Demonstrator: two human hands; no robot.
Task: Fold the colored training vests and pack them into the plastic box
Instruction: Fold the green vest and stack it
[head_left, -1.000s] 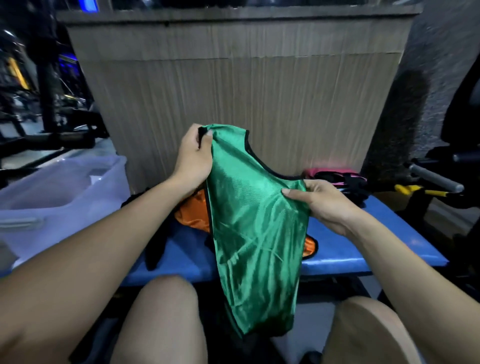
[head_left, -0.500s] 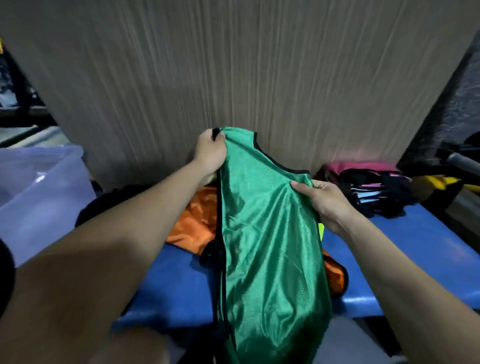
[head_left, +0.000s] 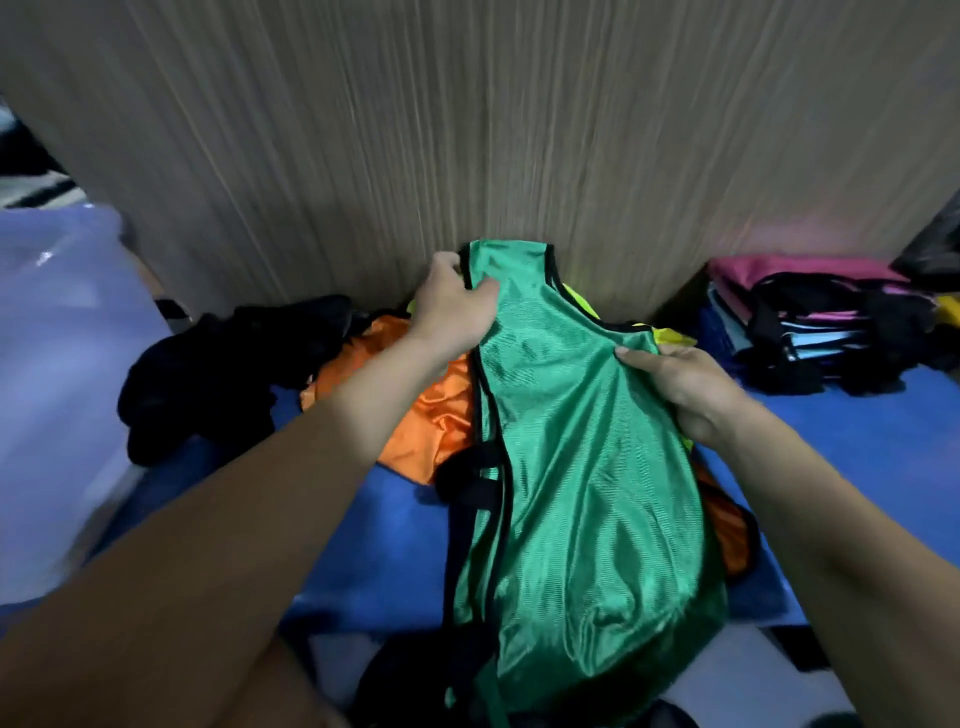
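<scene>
Green vest, black-trimmed, is pinched at both shoulder straps: the left hand curls its fingers round the far strap, thumb on top, and the right hand grips the nearer strap, thumb pressed on the fabric. The vest hangs down from them over the blue bench and past its front edge. Under it lie an orange vest and a yellow vest, with black cloth to the left. The clear plastic box stands at far left, folded vests stacked at far right.
</scene>
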